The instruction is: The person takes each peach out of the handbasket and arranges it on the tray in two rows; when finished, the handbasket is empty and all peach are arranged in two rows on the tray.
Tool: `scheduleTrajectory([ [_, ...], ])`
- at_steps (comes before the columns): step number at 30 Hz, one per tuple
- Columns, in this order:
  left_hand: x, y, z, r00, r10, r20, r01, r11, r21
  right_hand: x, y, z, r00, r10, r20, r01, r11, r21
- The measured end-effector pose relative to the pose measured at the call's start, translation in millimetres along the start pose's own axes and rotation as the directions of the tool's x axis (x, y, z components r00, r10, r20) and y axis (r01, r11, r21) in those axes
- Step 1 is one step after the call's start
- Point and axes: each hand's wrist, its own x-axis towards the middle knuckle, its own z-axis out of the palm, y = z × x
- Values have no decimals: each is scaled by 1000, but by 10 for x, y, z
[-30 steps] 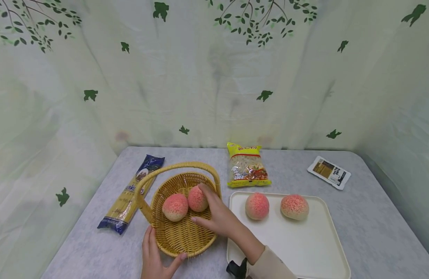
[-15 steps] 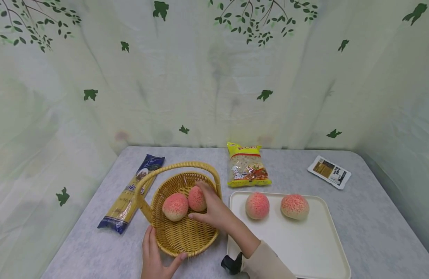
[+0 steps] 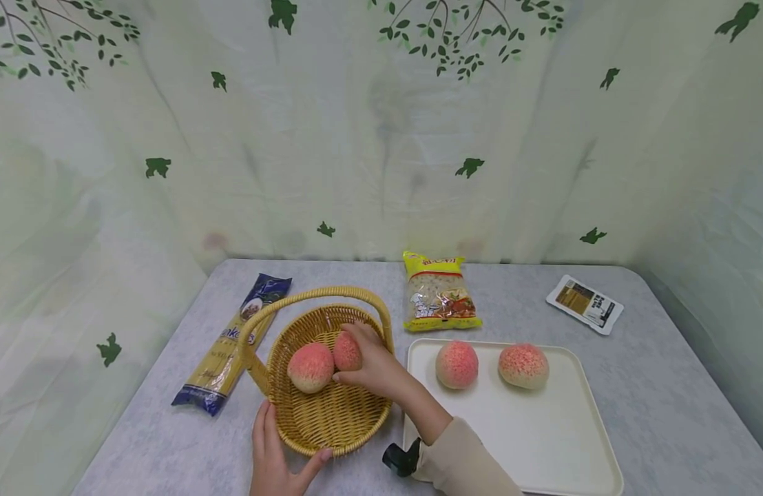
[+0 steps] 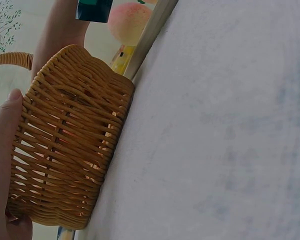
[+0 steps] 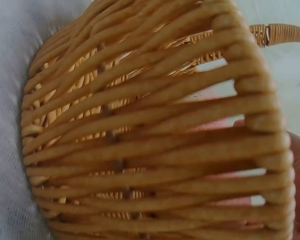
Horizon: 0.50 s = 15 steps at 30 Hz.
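Observation:
A wicker basket (image 3: 324,420) with an arched handle stands tilted toward the head camera. Two pink-and-cream peaches lie inside. My right hand (image 3: 378,368) reaches over the basket's right rim and grips the right peach (image 3: 347,351), thumb at its near side and fingers over its far side. Beside it rests the left peach (image 3: 310,368). My left hand (image 3: 276,451) holds the basket's near left side, fingers along the wall and thumb on the front rim. In the right wrist view the woven wall (image 5: 155,130) hides most of the right hand.
Two more peaches, one left (image 3: 457,365) and one right (image 3: 524,366), sit on a white tray (image 3: 567,455) to the right. A blue-and-gold packet (image 3: 220,358) lies left of the basket. Farther back are a yellow bag (image 3: 442,293) and a small white pouch (image 3: 584,305).
My right hand has moved slightly left and deeper into the basket, its thumb and fingers closing round the right peach. The left hand and the basket stay as they were.

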Motion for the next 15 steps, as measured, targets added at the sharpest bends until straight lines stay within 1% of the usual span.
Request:
scheduleTrajectory([
  [3, 2, 2, -5, 1000, -12, 5, 12, 1000, 2, 22, -3, 20, 1000, 23, 0, -23, 1000, 12],
  [8, 4, -9, -1, 1000, -1, -2, 1, 1000, -8, 42, -10, 50, 999, 52, 9, -52, 998, 23],
  [12, 3, -10, -1, 1000, 6, -4, -6, 1000, -16, 45, -10, 70, 997, 61, 38, -61, 998, 2],
  [15, 2, -9, -4, 1000, -3, 5, 3, 1000, -16, 40, -14, 83, 997, 61, 52, -59, 998, -31],
])
